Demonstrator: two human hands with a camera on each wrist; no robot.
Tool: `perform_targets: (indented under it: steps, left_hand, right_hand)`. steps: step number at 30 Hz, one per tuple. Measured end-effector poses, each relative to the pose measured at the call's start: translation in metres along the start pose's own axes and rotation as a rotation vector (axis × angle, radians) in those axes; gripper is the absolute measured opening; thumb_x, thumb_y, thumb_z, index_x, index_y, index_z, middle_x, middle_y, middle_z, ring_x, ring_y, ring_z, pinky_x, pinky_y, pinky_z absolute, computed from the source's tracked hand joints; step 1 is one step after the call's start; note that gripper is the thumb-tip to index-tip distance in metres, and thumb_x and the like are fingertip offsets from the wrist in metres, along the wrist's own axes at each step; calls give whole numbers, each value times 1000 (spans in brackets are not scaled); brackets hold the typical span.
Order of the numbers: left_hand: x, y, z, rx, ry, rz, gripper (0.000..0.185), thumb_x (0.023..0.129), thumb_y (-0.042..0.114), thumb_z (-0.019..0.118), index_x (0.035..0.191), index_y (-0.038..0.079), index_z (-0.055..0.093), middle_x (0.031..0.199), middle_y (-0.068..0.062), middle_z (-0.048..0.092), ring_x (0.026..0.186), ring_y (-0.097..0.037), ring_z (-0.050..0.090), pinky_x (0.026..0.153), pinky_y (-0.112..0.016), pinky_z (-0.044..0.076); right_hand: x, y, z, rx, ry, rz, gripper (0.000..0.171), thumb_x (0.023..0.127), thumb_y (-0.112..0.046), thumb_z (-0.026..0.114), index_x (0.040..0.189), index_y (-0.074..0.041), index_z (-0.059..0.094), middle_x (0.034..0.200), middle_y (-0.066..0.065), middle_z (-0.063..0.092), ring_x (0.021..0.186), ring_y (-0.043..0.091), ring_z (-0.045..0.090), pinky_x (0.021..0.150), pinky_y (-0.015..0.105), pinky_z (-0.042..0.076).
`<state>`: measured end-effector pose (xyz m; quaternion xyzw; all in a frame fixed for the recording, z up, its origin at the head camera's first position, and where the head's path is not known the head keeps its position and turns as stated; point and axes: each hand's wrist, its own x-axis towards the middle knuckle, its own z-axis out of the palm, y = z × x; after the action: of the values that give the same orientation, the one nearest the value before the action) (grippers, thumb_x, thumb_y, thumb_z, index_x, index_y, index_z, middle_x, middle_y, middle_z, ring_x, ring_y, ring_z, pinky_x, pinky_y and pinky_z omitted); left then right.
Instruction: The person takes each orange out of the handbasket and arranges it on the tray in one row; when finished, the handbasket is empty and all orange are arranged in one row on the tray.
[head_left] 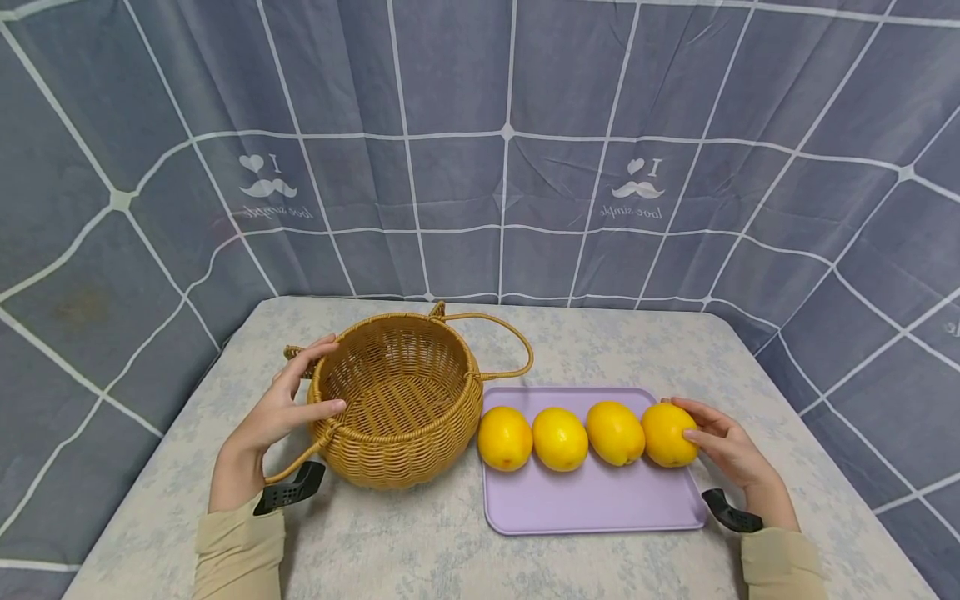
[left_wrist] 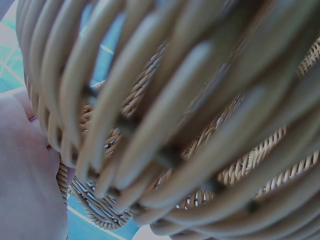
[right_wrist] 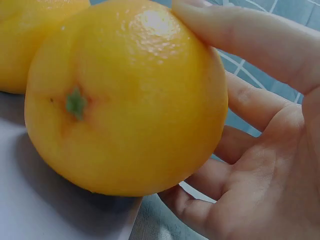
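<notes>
On the left of the table stands a round wicker basket (head_left: 405,458), its inside bare in the head view. My left hand (head_left: 281,408) holds its left rim, thumb and fingertips reaching over the edge. The basket's woven wall (left_wrist: 165,125) fills the left wrist view, beside part of that hand. To the right, several yellow-orange oranges stand in a row on a lilac tray (head_left: 592,504). The rightmost orange (head_left: 667,435) is gripped by my right hand (head_left: 731,446), thumb on its near side and fingers behind. A green stem mark shows on this orange (right_wrist: 135,110) in the right wrist view.
Three other oranges, the left one (head_left: 505,439), the middle one (head_left: 560,439) and another (head_left: 615,432), sit left of the held one. A basket handle (head_left: 517,333) juts out above the tray's left end. A grid-patterned blue-grey curtain (head_left: 465,183) surrounds the pale patterned table (head_left: 405,542).
</notes>
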<state>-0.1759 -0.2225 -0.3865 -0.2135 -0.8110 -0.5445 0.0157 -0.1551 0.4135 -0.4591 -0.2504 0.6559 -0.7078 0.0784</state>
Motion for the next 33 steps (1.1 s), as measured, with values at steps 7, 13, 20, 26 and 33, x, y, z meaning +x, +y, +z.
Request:
perform_targets:
  steps: [7,13,20,26,33]
  left_hand:
    - [0,1,0,6,0,10,75,82,6,71,145,11,32,155,-4,16,138,-37,7,92,-68,13]
    - [0,1,0,9,1,7,75,82,7,71,145,12,32,155,-2,16,138,-37,6,93,-68,12]
    - [0,-1,0,10,4,6,75,82,7,71,146,12,32,155,-2,16,138,-37,5,93,-69,11]
    - [-1,-1,0,10,1,-2,75,82,8,71,146,13,32,155,-2,16,139,-36,4,94,-71,9]
    - [-1,-1,0,6,-3,-13,75,82,8,71,146,14,32,155,0,16,139,-35,3,94,-71,10]
  right_hand:
    - [0,2,1,-33,19,6,46,92,16,38,138,9,38,135,-2,53,120,10,50,94,23,43]
    - [0,2,2,-45,33,6,47,92,16,38,138,8,37,134,-3,53,119,9,50,94,22,42]
    - [6,2,6,-111,54,11,43,93,13,39,136,14,33,133,-4,54,120,7,48,95,19,40]
    - [6,4,7,-139,93,50,42,95,9,40,137,13,35,131,-8,55,119,4,48,94,16,39]
    - [7,5,8,-137,102,65,40,98,2,37,138,10,35,130,-11,55,118,2,48,93,15,39]
